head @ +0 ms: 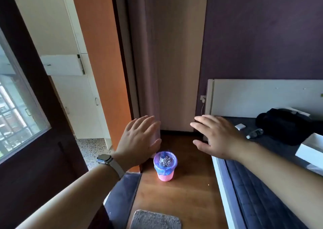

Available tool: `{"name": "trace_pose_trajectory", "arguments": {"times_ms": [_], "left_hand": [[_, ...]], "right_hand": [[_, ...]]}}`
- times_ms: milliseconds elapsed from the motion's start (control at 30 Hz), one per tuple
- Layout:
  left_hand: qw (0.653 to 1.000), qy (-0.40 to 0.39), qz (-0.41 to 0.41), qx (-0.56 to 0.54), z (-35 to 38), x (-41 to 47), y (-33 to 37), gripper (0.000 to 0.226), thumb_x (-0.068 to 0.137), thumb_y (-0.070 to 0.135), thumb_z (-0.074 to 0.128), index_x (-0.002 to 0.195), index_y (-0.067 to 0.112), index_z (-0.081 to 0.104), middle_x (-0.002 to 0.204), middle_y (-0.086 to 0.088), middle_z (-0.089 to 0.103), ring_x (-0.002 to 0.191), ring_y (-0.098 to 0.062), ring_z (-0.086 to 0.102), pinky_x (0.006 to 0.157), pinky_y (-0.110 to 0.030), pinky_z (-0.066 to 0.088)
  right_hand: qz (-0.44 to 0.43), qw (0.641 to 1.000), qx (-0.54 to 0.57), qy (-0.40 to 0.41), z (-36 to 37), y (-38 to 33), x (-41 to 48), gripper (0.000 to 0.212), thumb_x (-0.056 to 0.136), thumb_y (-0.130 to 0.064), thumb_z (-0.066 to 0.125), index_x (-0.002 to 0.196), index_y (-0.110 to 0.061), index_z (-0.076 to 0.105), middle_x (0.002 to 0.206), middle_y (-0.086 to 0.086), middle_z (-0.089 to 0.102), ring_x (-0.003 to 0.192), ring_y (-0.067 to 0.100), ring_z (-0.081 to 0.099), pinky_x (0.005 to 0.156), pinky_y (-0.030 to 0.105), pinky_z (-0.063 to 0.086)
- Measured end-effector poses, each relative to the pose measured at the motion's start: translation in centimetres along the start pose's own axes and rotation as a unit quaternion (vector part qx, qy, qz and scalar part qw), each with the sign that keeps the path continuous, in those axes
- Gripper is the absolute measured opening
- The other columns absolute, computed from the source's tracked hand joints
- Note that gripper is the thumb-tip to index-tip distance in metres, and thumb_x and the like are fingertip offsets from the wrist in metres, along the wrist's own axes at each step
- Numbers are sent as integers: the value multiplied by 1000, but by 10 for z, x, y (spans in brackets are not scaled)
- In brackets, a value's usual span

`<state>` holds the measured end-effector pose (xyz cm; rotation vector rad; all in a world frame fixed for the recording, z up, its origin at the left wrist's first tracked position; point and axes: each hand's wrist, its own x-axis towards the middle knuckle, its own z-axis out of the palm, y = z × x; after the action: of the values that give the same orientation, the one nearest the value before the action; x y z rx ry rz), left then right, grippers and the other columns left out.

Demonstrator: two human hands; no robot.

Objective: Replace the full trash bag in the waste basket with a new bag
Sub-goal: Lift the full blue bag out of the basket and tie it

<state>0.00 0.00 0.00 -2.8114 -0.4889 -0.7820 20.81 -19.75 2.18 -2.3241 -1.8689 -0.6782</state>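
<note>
A small pink waste basket (165,176) stands on the wooden floor (183,193), lined with a purple-blue trash bag (161,170) folded over its rim. Crumpled grey scraps (165,160) fill the bag to the top. My left hand (139,139), with a watch on its wrist, is held out flat above and left of the basket, fingers spread, holding nothing. My right hand (216,138) is stretched out above and right of the basket, also flat and empty. Neither hand touches the basket. No spare bag is in view.
A bed (262,185) with a dark cover and white headboard runs along the right, carrying a black bag (286,127), a bottle (255,133) and a white box (311,150). A grey mat (155,220) lies near me. A wardrobe (97,62) and a window (15,115) are on the left.
</note>
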Motion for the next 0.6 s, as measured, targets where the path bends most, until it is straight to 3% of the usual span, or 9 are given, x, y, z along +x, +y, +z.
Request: {"name": "trace_pose_trajectory", "arguments": {"times_ms": [267,600], "left_hand": [[999,-19,34,-14,50,16,-11,58,87,53,49,135,22,53,143,-4,52,134,-27,45,110,-44,32],[996,-83,9,-9,128,96,1,55,87,52,47,134,23,52,141,-5,54,131,-29,48,107,-48,37]], "right_hand": [[13,1000,-1,-7,45,11,6,59,82,-56,43,124,-18,61,127,8,61,116,29,57,94,43,46],[9,998,62,-27,127,105,47,60,82,-56,42,124,-17,59,130,11,58,119,32,54,94,47,46]]}}
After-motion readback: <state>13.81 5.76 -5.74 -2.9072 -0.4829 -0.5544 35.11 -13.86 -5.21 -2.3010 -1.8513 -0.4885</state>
